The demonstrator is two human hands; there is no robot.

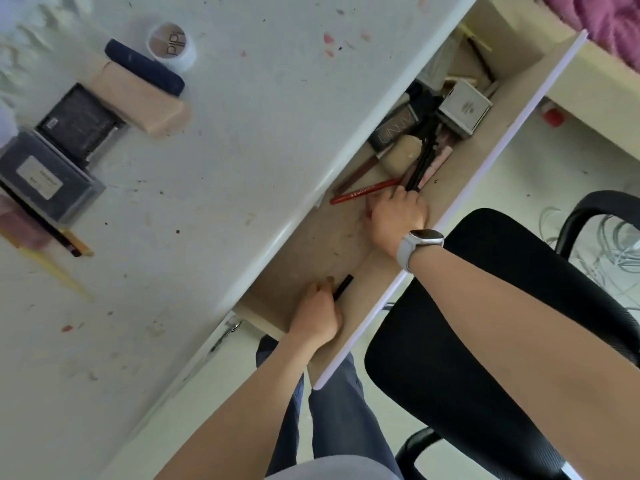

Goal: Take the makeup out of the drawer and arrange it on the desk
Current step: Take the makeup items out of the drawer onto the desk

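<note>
Bench (242,150): white, stained, filling the frame from 9 to 12 o'clock. Chair (485,323): black mesh, at 4 o'clock, under the right forearm. Drawer (311,244): open, running diagonally from 7 o'clock toward 1 o'clock beneath the bench edge.

Makeup already on the bench, grouped at 10 o'clock: a grey box (48,178), a dark compact (81,123) touching it, a beige case (138,100), a navy case (143,65) lying across the beige one, and a round pot (171,45) just beside the navy case. Pencils (69,242) lie at 9 o'clock by the grey box.

Makeup in the drawer, clustered at 1 o'clock: a grey carton (464,107), a dark palette (394,131), a beige puff (401,155), a red pencil (363,192), and black sticks (424,157).

Right hand (398,216), watch (420,244) on the wrist: in the drawer, fingers curled at the lower ends of the black sticks and the red pencil; exact grasp cannot be told. Left hand (317,313): at 6 o'clock in the drawer, grasping a short black stick (343,287).
</note>
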